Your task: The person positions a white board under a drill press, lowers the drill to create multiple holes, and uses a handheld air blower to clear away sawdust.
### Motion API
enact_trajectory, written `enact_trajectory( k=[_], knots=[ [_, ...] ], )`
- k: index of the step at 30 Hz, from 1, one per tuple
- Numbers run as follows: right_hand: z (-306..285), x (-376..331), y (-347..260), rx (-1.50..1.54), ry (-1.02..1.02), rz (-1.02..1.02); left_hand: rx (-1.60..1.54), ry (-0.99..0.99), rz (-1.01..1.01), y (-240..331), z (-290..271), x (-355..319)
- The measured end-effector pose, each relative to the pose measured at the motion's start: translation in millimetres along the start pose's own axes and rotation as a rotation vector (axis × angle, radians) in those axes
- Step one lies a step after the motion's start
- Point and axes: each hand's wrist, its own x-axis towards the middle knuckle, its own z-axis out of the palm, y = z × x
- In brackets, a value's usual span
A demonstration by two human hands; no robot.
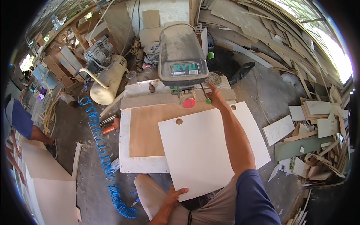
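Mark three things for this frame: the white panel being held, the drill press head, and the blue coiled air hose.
white panel (202,150), head view, on its bare middle face.
drill press head (181,48), head view, on its dusty grey top cover.
blue coiled air hose (103,155), head view, midway along the coil on the floor.

White panel (198,153) under drill press (182,60)

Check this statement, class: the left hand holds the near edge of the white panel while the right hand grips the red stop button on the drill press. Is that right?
Not quite. The head view shows the right hand on the drill press's green-knobbed feed handle, not the red stop button. The left hand does hold the white panel.
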Motion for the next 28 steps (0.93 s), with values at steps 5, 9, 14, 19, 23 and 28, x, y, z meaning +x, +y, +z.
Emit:
enact_trajectory(
  k=[5, 9, 14, 19, 23, 28],
  knots=[
    [-100.0, -40.4, 33.3, -0.568, -0.113, 0.397, -0.068, -0.026, 0.050, 1.0, 8.4, -7.8],
    [-170.4, -98.8, 46.1, -0.841, 0.047, 0.732, -0.060, -0.006, 0.049, 13.1, 19.6, -20.0],
    [-234.9, -150.4, 90.5, -0.612, -0.044, 0.989, -0.061, 0.011, 0.013, 19.1, 35.8, -34.4],
    [-248.3, -162.8, 63.7, -0.476, -0.098, 0.758, -0.143, 0.054, -0.094, 43.0, 64.0, -71.7],
    [-279.9, -156.3, -18.5, -0.632, -0.216, 0.825, -0.325, 0.065, -0.101, 89.8, 114.3, -122.4],
    [-333.9, -180.6, -111.0, -0.735, -0.416, 1.034, -0.227, 0.267, -0.411, 152.3, 136.0, -199.0]
  ],
)
